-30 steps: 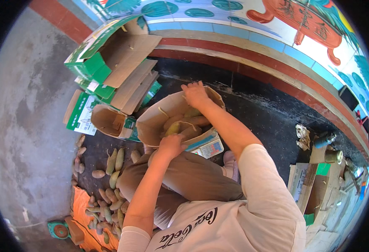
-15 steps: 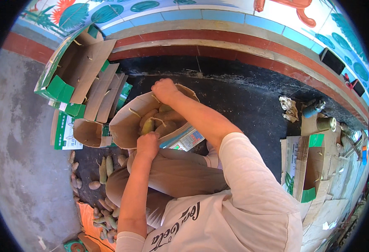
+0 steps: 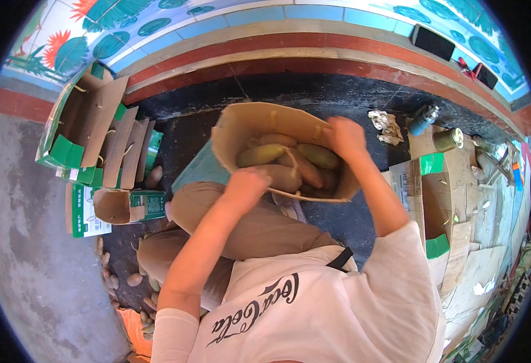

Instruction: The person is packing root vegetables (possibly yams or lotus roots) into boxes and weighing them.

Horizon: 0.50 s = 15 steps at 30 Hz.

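Observation:
A cardboard box [image 3: 239,126] stands tilted with its mouth turned up toward me, just beyond my knees. Several long root vegetables [image 3: 317,156], some greenish and some brown, lie inside it; I cannot tell their exact kind. A thin cord [image 3: 294,162] hangs across them. On the near rim, toward its left end, my left hand [image 3: 250,182] is closed around the cardboard. My right hand [image 3: 345,138] grips the right rim, its fingertips partly hidden by the box wall. The box's underside is out of sight.
Cut-open green and brown cartons [image 3: 99,136] are stacked at the left, beside a small carton [image 3: 112,206]. More root vegetables [image 3: 133,279] lie on the floor at lower left, near an orange sheet [image 3: 133,330]. An open carton [image 3: 438,202], a can [image 3: 448,140] and crumpled paper [image 3: 386,127] are at the right.
The box has swung round and shifted right, its mouth turned more toward me. My right hand has gone from the far rim to the right rim; my left hand stays near the close rim.

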Available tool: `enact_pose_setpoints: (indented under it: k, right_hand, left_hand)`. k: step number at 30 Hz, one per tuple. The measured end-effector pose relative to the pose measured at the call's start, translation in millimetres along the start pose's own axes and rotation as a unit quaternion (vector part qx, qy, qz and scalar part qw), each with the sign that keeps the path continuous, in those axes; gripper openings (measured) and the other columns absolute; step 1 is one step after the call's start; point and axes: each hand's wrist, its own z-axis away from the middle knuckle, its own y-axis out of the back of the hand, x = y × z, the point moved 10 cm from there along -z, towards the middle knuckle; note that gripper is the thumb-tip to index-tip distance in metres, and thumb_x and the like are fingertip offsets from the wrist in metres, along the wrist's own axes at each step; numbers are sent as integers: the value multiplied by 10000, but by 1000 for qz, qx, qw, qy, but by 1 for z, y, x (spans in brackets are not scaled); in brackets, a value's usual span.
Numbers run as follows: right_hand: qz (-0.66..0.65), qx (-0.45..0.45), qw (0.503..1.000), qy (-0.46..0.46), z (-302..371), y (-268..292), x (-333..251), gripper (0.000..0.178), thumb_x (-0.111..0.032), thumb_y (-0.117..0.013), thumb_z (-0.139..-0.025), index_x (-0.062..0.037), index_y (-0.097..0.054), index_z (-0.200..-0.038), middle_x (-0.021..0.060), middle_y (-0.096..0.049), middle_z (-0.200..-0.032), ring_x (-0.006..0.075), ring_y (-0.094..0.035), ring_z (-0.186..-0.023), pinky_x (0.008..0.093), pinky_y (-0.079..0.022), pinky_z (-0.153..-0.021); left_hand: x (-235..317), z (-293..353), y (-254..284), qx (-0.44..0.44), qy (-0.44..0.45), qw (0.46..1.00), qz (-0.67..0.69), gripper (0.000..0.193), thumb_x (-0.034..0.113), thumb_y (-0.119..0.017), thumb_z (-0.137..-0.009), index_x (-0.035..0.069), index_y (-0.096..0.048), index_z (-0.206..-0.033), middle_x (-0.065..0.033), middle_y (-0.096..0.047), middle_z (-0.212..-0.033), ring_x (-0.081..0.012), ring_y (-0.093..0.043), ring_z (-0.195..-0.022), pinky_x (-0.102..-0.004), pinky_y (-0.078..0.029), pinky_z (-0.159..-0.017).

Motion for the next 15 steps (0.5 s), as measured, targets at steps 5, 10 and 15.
enact_pose_setpoints:
  k: [5, 10, 15]
  right_hand:
    - [33, 51, 989, -138, 97, 56, 114, 151, -200, -560, -771, -50, -573, -783, 138, -592, -845, 324, -569, -835, 435, -453, -691]
    - [110, 28, 958, -263, 194, 52, 209, 139, -199, -585, -775, -62, -578, -802, 156, -606, -802, 343, -594, -758, 436, -477, -652]
    - [196, -116, 913, -339, 241, -4, 273, 250, -296, -543, -820, -58, -608, -776, 173, -626, -806, 328, -622, -776, 410, -504, -654]
  left_hand:
    - [94, -60, -22, -3, -147, 988, 37, 24, 85, -533, -676, 72, -553, -676, -81, -569, -723, -261, -586, -750, -362, -486, -647]
    - [160, -84, -32, -14, -233, 965, 122, 31, 92, -526, -684, 73, -549, -675, -91, -561, -710, -262, -589, -738, -358, -485, -645]
    - [92, -89, 11, 39, -130, 976, 169, 85, 127, -594, -713, 69, -612, -772, -93, -600, -761, -281, -581, -769, -384, -456, -726]
